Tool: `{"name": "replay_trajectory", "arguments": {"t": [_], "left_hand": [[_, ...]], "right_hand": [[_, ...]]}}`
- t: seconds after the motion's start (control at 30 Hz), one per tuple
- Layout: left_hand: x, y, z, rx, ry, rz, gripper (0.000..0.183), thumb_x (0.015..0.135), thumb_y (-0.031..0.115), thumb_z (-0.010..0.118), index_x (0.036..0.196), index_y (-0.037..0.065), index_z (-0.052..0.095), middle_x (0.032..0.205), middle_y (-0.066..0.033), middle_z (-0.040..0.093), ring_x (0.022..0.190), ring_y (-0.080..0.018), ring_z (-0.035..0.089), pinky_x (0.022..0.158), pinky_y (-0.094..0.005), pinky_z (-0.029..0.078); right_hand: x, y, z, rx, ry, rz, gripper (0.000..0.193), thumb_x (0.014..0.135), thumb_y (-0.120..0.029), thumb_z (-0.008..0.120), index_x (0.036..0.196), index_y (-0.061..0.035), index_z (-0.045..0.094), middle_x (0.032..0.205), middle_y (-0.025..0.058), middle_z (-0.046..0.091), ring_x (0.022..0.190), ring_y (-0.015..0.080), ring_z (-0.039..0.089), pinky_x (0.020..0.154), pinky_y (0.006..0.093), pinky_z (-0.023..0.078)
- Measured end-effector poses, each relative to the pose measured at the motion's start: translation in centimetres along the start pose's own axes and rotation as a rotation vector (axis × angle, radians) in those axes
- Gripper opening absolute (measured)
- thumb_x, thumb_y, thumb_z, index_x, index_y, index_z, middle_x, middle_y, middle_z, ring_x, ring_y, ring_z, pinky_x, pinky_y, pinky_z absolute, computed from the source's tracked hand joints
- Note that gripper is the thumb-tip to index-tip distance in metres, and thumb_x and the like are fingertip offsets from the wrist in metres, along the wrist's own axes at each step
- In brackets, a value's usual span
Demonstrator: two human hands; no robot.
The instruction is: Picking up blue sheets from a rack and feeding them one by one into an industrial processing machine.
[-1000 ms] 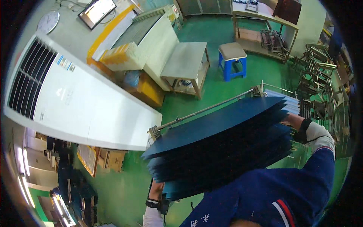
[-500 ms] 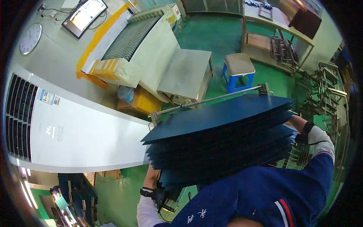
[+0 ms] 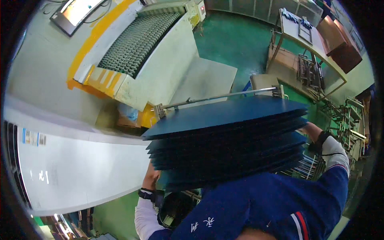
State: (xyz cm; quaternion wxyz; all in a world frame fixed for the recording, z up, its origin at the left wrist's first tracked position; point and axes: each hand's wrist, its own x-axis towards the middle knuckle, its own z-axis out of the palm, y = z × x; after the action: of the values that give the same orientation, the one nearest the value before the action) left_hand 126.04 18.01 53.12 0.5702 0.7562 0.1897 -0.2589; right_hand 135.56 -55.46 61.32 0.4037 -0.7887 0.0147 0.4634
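A thick stack of dark blue sheets (image 3: 224, 118) is held up in front of my body, its layers slightly fanned along the near side. Along its far side runs a metal bar (image 3: 224, 97) with a clamp-like bracket at each end. My left hand (image 3: 152, 176) supports the stack at its lower left, and my right hand (image 3: 311, 130) holds its right end. The sheets hide most of the fingers of both hands.
Ahead on the left stands a machine with a ridged roller bed (image 3: 140, 44) and a metal table (image 3: 204, 78). A stool (image 3: 264, 81) is just beyond the bar. Metal racks (image 3: 354, 124) stand at right, a workbench (image 3: 294, 28) farther back, a white cabinet-like unit (image 3: 80, 168) at left.
The view has shifted as I moved forward, bringing the roller machine and metal table nearer. The stack stays in both hands and now overlaps the stool more closely.
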Motion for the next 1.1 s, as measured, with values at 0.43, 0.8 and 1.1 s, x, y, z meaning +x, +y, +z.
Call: {"name": "replay_trajectory", "arguments": {"t": [0.43, 0.8, 1.1], "left_hand": [[12.8, 8.6, -0.9, -0.097, 0.09, -0.09, 0.03, 0.085, 0.025, 0.055, 0.111, 0.009, 0.056, 0.11, -0.0047, 0.058, 0.096, -0.0145, 0.054, 0.081, -0.0281, 0.043], [20.0, 12.6, 6.2, -0.043, 0.214, -0.062, 0.029, 0.085, 0.024, 0.055, 0.11, 0.009, 0.056, 0.111, -0.0043, 0.058, 0.096, -0.014, 0.054, 0.081, -0.0271, 0.043], [27.7, 14.1, 10.1, -0.954, 0.509, -0.324, 0.024, 0.087, 0.025, 0.059, 0.096, 0.004, 0.063, 0.085, -0.0012, 0.061, 0.076, -0.0129, 0.059, 0.065, -0.0255, 0.047]], "right_hand": [[20.4, -13.7, -18.4, -0.005, -0.118, 0.088, 0.041, 0.083, -0.041, 0.061, 0.107, -0.0076, 0.059, 0.096, 0.0004, 0.057, 0.085, 0.013, 0.05, 0.075, 0.0314, 0.039], [45.3, -27.4, -32.9, -0.167, -0.226, 0.22, 0.036, 0.081, -0.039, 0.064, 0.098, -0.0072, 0.059, 0.085, -0.0003, 0.056, 0.078, 0.0116, 0.05, 0.069, 0.0304, 0.04], [62.8, -26.1, -36.9, -0.265, -0.214, 0.28, 0.037, 0.078, -0.041, 0.067, 0.084, -0.0058, 0.057, 0.075, 0.0007, 0.054, 0.067, 0.0133, 0.05, 0.057, 0.0296, 0.041]]}}
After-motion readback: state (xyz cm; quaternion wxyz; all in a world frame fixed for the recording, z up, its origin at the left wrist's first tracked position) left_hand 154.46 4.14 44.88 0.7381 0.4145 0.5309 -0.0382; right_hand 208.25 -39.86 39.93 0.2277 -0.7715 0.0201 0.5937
